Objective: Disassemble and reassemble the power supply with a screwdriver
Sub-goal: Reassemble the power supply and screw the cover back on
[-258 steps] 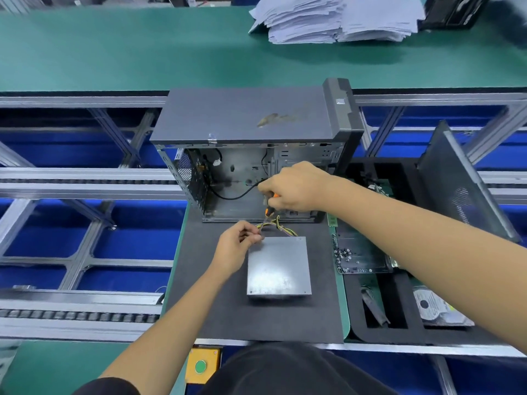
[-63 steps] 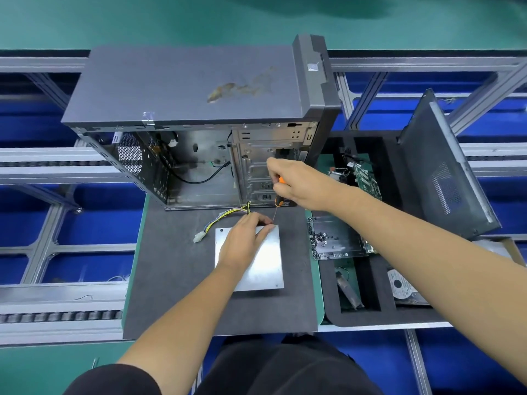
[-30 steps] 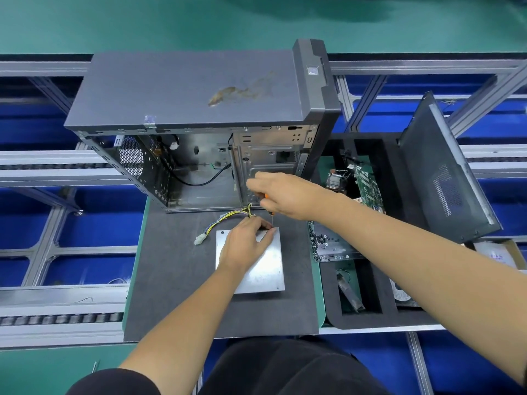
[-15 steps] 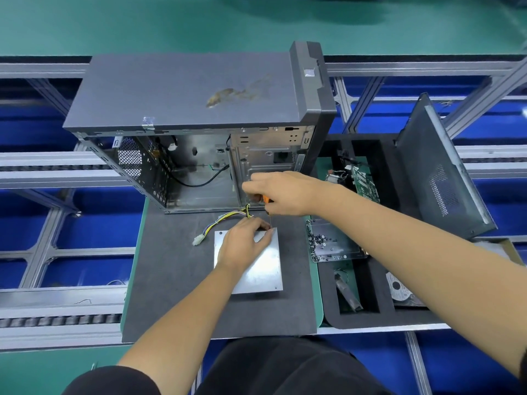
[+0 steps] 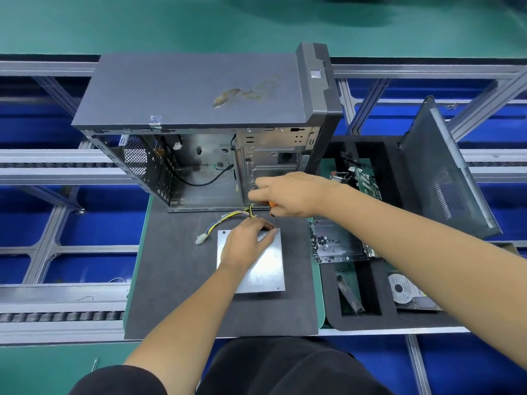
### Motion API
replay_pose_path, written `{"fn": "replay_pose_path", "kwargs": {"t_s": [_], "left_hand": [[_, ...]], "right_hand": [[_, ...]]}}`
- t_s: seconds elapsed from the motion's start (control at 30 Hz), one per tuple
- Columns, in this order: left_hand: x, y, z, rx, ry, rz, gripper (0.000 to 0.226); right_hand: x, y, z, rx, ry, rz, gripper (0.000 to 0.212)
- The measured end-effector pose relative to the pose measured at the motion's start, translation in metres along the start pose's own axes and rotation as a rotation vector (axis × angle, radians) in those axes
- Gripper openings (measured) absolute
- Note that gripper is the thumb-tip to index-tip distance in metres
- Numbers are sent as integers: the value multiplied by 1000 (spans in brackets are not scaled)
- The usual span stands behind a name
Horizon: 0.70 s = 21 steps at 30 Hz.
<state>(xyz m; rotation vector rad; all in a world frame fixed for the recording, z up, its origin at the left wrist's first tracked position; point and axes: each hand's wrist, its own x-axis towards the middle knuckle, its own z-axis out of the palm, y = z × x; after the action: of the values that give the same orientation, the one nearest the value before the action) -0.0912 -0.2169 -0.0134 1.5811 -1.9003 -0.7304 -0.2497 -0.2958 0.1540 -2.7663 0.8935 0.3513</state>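
The silver power supply lies flat on a grey mat, its yellow and black cable bundle trailing left to a white plug. My left hand rests on its far part, fingers bent at the far right corner. My right hand grips an orange-handled screwdriver upright, its thin shaft pointing down at that same corner. The tip is hidden beside my left fingers.
An open grey computer case stands just behind the mat. To the right, a black foam tray holds a clear box of screws, a circuit board, a hard drive and a leaning side panel.
My right hand with the screwdriver moved left and down from in front of the case to the power supply's far right corner. My left hand stayed on the power supply.
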Motion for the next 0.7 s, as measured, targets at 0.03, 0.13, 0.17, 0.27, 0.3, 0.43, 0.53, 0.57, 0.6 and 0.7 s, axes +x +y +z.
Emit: {"fn": "replay_pose_path", "kwargs": {"t_s": [0.03,0.13,0.17,0.27,0.3,0.43,0.53,0.57,0.6,0.7], "left_hand": [[0,0,0,2,8,-6,15],[0,0,1,-5,3,-19,12],[0,0,0,-7,2,-15,11],[1,-2,0,-13,-3,-2,14],[2,-3,-1,-21,-13,-2,15],[2,-3,-1,-23,-20,-7,15],[1,-2,-2,-22,-10,-3,14],[2,-1,-2,-28,-9,5,14],[2,-2,-2,-36,-9,11,13],[3,-3,-2,-58,-21,3,11]], "right_hand": [[1,-1,0,-8,1,-1,24],[3,-2,-1,-23,12,4,22],[3,-3,0,-25,16,7,21],[2,-5,2,-41,23,-1,18],[1,-5,3,-36,21,-9,15],[1,-6,3,49,-17,-43,13],[3,-5,3,92,-10,-39,16],[3,-4,4,94,4,-21,19],[4,-3,5,96,17,-1,21],[3,-2,6,87,14,29,18]]}}
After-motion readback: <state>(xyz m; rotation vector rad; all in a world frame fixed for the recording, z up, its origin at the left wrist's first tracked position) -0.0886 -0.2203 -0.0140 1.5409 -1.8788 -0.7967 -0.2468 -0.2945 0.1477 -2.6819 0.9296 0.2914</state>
